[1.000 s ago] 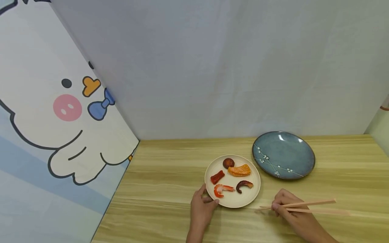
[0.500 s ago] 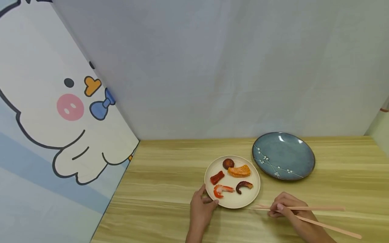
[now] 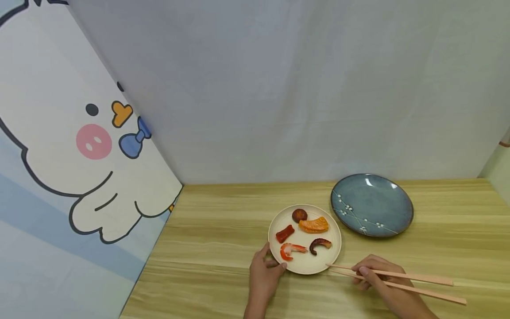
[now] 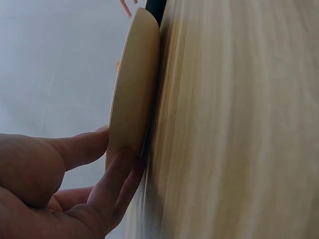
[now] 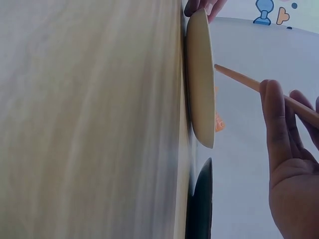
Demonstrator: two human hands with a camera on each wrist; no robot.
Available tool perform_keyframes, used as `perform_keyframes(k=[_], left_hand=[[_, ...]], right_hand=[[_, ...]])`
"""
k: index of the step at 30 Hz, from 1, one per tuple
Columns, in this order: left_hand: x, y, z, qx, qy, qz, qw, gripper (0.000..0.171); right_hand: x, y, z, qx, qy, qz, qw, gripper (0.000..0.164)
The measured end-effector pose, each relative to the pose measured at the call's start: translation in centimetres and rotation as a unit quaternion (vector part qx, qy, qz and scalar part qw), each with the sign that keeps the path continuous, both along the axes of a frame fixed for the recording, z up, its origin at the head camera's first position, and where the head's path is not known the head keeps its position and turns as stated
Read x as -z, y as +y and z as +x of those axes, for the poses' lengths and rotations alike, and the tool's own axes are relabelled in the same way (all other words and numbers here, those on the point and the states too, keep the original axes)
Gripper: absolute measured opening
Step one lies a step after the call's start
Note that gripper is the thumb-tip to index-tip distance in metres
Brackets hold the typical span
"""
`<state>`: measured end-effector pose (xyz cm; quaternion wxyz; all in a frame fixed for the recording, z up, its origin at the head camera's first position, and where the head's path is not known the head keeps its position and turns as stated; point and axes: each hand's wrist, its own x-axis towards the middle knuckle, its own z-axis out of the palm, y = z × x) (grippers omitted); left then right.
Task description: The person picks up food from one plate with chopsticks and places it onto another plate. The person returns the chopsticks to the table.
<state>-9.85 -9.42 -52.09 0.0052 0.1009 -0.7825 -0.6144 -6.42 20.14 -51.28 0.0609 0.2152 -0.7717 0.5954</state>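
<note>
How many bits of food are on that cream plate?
5 on the cream plate: a round brown piece at back, an orange slice beside it, a red piece left, a shrimp front left, a dark tentacle front right.

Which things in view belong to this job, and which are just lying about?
In the job:
chopsticks, in the right hand
cream plate, held by the left hand
food on it

Apparently just there:
blue plate, untouched, though perhaps needed
cartoon, background only
</note>
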Motion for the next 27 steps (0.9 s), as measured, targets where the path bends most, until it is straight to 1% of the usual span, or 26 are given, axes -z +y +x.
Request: perform_keyframes(k=[4,11,20,23,27], left_hand=[[0.1,0.0,0.0,0.000,-0.001,0.000,1.0000,0.077],[0.1,0.0,0.0,0.001,0.001,-0.010,0.9999,0.076],[0.1,0.1,0.0,-0.004,-0.001,-0.009,1.0000,0.075],[0.3,0.1,0.0,-0.007,-0.002,-0.010,0.9999,0.075],[0.4,0.1,0.0,-0.008,-0.002,-0.011,0.9999,0.075]], right_hand=[[-0.1,-0.3,0.0,0.010,-0.002,-0.003,1.000,0.025],[0.0,-0.7,-0.3,-0.003,-0.002,-0.031,1.000,0.021],[-0.2,-0.7,-0.8,-0.010,0.010,-0.053,0.999,0.026],[-0.2,-0.8,-1.0,-0.025,0.015,-0.072,0.997,0.028],[-0.2,-1.0,-1.2,-0.045,0.008,-0.092,0.995,0.030]])
